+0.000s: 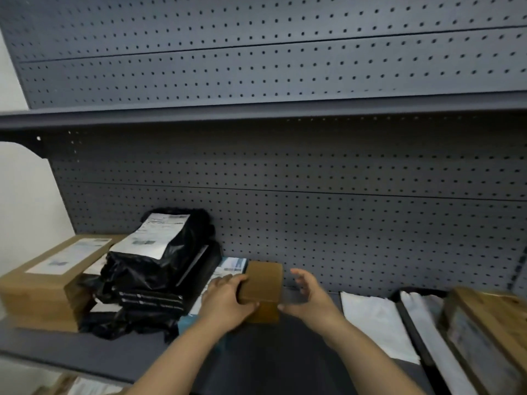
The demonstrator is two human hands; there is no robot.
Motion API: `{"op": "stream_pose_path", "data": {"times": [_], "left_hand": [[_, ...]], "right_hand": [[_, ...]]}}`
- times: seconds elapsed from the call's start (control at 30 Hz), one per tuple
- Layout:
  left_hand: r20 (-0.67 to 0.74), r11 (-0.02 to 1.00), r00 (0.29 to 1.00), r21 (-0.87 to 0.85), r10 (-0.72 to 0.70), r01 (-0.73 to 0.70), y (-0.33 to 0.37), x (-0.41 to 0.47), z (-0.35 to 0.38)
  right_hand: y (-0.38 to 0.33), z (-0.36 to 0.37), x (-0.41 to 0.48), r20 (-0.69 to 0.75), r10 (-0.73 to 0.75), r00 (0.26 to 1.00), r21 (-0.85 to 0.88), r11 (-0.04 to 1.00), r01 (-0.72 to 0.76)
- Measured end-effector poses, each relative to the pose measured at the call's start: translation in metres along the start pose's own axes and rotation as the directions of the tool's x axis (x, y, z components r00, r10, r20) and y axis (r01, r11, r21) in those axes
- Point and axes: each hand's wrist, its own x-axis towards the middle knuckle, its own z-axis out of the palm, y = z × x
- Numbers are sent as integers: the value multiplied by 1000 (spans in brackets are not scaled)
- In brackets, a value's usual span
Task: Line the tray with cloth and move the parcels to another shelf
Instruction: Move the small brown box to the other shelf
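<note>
pegboard (285, 166): grey, perforated, upright at rear | wall (25, 201): pale, left edge

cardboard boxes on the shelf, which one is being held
The small plain box, gripped by the left hand; the larger labelled box sits untouched at the far left.

I am viewing through one head camera, sitting above and behind the grip where the left hand (225, 302) is holding the small brown box (262, 283). It is facing forward and slightly down toward the pegboard panel (342, 223) just beyond the grip, close enough that both forearms are filling the lower frame.
</note>
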Motion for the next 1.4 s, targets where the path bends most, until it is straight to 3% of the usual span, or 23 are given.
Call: {"op": "stream_pose_path", "data": {"times": [0.13, 0.4, 0.57, 0.73, 0.83, 0.9, 1.13, 1.4], "left_hand": [[72, 998, 996, 26, 55, -57, -18, 9, 5], [233, 948, 964, 256, 128, -188, -14, 19, 16], [249, 962, 951, 152, 185, -227, -11, 21, 24], [233, 957, 932, -153, 276, -245, 4, 16, 18], [148, 887, 933, -387, 328, -250, 21, 17, 14], [56, 842, 934, -454, 353, -291, 36, 19, 10], [-223, 658, 855, -557, 469, -507, 129, 18, -20], [-301, 502, 759, -602, 577, -621, 304, -28, -6]], "right_hand": [[20, 32, 26, 23, 25, 999, -85, 996, -23], [47, 57, 52, 39, 46, 998, -56, 997, -44], [53, 66, 52, -32, -23, 999, -4, 1000, 23], [56, 56, 46, -120, -58, 991, 16, 998, 60], [44, 34, 42, -191, -106, 976, 46, 992, 117], [31, 13, 34, -204, -150, 968, -1, 988, 153], [-35, -84, -13, -318, -254, 913, -115, 967, 229], [-57, -261, -110, -376, -285, 882, -241, 949, 204]]}}
